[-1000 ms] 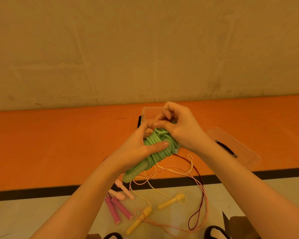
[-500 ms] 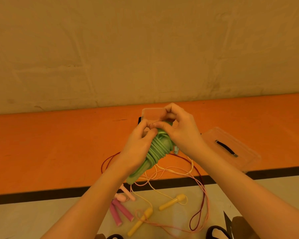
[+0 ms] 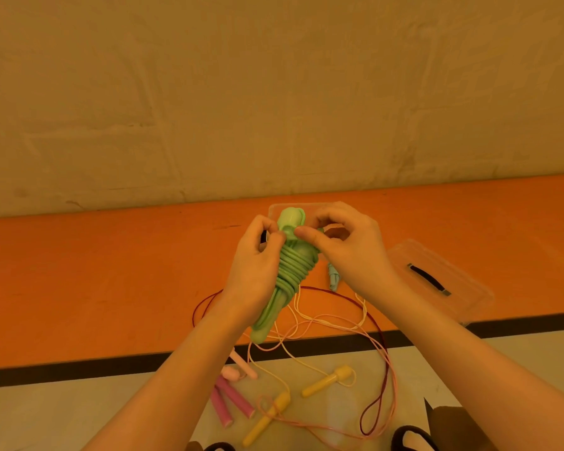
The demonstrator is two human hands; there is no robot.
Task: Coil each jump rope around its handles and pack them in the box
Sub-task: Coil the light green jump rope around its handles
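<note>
— The hands?
— Left hand [image 3: 258, 265] wraps around the green jump rope [image 3: 288, 271], already coiled round its handles and held above the orange surface [image 3: 111, 271]; right hand [image 3: 345, 249] pinches its upper end.
— And the box?
— The clear box [image 3: 275, 208] sits just behind the bundle, its lid [image 3: 437, 281] to the right.
— What else?
— Yellow handles [image 3: 326, 382], pink handles [image 3: 228, 402] and loose cords [image 3: 323, 323] lie below — uncoiled.
</note>
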